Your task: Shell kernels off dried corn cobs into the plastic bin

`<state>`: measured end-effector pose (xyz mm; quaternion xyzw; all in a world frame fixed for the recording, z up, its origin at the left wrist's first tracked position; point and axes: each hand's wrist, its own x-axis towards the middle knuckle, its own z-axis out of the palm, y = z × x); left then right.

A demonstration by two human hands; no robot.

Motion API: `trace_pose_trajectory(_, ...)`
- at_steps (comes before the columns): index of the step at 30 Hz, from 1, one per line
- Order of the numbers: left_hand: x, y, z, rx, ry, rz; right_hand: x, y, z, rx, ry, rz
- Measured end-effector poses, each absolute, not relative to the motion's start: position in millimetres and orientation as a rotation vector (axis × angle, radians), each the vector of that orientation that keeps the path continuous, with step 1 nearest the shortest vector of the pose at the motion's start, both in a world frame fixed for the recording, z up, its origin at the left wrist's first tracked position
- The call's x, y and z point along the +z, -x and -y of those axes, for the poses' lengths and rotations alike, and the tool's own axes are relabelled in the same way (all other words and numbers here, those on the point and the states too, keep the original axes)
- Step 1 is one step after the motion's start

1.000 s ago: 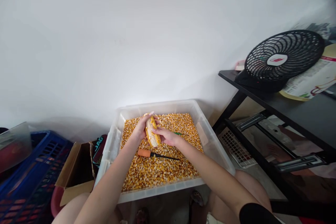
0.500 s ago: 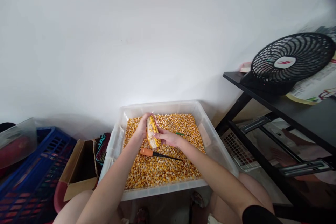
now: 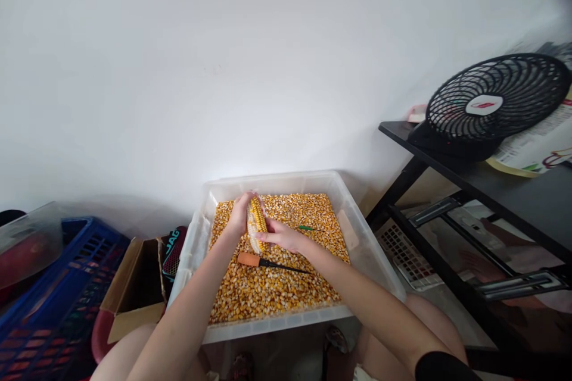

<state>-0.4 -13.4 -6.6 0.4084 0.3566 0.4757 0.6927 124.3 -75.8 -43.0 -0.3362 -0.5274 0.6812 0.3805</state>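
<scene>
An ear of corn [image 3: 258, 223], yellow with a pale stripped strip along one side, is held above the loose kernels. My left hand [image 3: 241, 213] wraps round its upper end from the left. From the right, my right hand [image 3: 282, 234] grips its lower part, thumb lying across it. Just below the ear, a screwdriver-like tool with an orange handle [image 3: 249, 259] and a dark pointed shaft rests on the corn kernels [image 3: 268, 294]. A small green-handled tool [image 3: 306, 227] lies on the kernels to the right of my right hand.
A translucent plastic bin [image 3: 373, 265] holds the kernels, standing against the white wall. On its left are an open cardboard box [image 3: 123, 283] and a blue crate [image 3: 67, 277]. At right, a black fan [image 3: 485, 104] stands on a dark shelf [image 3: 460, 161].
The ear of corn has turned a little and shifted slightly left with both hands, so the pale strip faces more to the left. Both tools lie where they were.
</scene>
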Motion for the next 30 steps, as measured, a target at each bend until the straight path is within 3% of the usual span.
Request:
trace_pose_trajectory(23, -4.5, 1.0, 14.9, 1.096, -0.980, -0.864, -42.4, -120.1, 77.3, 1.435, 0.924, 1.657)
trace_pose_trajectory(30, -6.5, 1.5, 11.4, 1.132, -0.934, -0.863, -38.1, -119.3, 79.6, 1.658, 0.905, 1.457)
